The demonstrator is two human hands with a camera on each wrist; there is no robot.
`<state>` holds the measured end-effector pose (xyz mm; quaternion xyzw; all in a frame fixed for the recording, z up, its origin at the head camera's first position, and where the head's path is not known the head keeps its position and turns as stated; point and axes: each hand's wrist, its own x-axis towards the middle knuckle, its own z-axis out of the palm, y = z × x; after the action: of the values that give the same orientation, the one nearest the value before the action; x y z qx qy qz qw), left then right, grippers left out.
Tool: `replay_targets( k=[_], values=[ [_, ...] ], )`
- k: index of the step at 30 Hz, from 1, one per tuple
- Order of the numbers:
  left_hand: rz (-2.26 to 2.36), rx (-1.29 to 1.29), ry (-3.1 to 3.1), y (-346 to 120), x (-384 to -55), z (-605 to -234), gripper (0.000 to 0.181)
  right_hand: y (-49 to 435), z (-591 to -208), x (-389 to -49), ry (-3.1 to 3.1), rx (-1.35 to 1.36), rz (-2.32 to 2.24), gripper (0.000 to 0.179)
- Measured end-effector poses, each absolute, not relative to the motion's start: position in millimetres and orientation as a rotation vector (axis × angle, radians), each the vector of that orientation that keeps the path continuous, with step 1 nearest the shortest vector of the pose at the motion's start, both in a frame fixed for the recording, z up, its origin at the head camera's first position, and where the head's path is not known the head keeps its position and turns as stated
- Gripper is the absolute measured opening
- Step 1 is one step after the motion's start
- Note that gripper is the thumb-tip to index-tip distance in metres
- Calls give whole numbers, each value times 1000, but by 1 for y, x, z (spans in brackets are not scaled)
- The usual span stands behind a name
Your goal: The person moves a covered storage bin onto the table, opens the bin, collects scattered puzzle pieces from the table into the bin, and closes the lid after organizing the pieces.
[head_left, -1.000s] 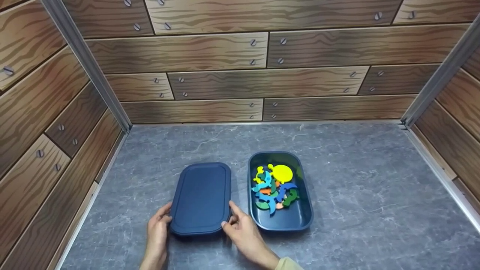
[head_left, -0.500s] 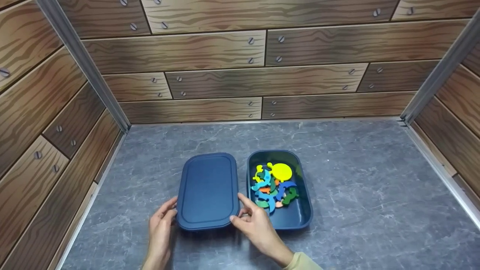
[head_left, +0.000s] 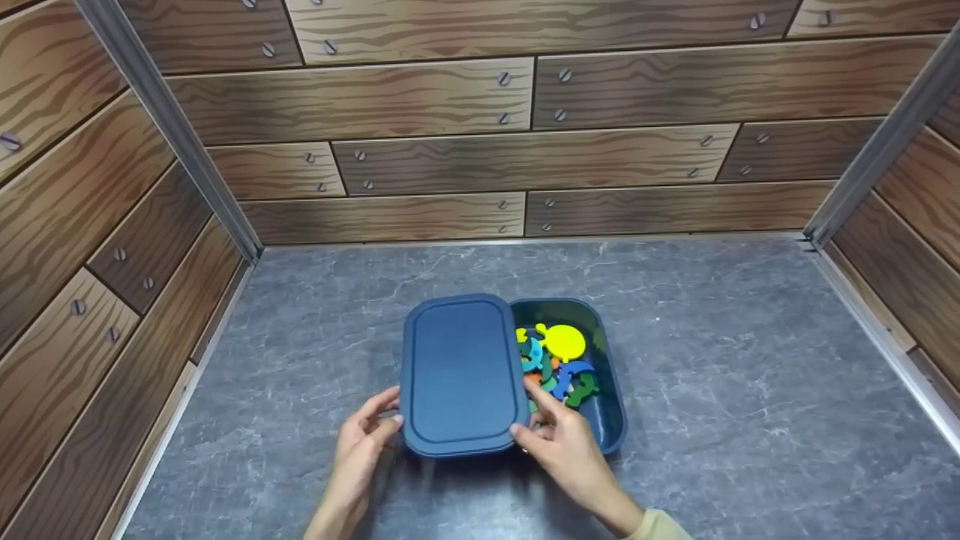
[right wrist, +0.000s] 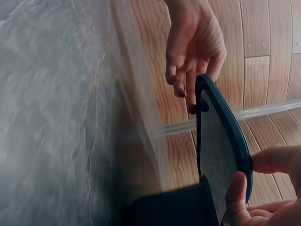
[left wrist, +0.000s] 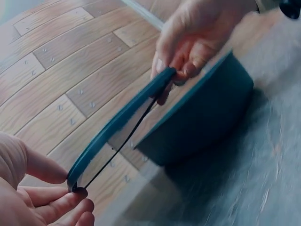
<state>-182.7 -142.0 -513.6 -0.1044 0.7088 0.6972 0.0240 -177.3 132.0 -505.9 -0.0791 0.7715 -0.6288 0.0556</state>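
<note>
A dark blue lid (head_left: 463, 367) with rounded corners is held off the table between both hands. My left hand (head_left: 360, 442) pinches its left edge near the front corner, thumb above and fingers below, as the left wrist view shows. On the opposite edge my right hand (head_left: 566, 450) pinches the lid the same way. Beneath and to the right stands a dark blue box (head_left: 616, 405), its left part hidden by the lid. Inside lie several flat animal-shaped pieces: a yellow turtle (head_left: 564, 343), a green piece (head_left: 583, 391), blue and orange ones.
The box stands on a grey marble-patterned table (head_left: 720, 360). Wood-plank-patterned walls (head_left: 435, 165) with grey metal corner posts (head_left: 862, 165) close off the back and both sides.
Both hands have carried the lid rightward and slightly away from me, from beside the box to partly over it. The box and its pieces have stayed put.
</note>
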Motion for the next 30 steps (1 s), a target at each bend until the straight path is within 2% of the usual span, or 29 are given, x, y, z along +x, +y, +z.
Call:
replay_targets(
  k=[18,30],
  values=[
    [2162,49,2055,-101,-195,-512,56,180,-502,-177,2474,-43,-1940,61],
    [2185,36,1978,-62,-201,-517,59,206,-502,-176,2700,94,-1712,58]
  ],
)
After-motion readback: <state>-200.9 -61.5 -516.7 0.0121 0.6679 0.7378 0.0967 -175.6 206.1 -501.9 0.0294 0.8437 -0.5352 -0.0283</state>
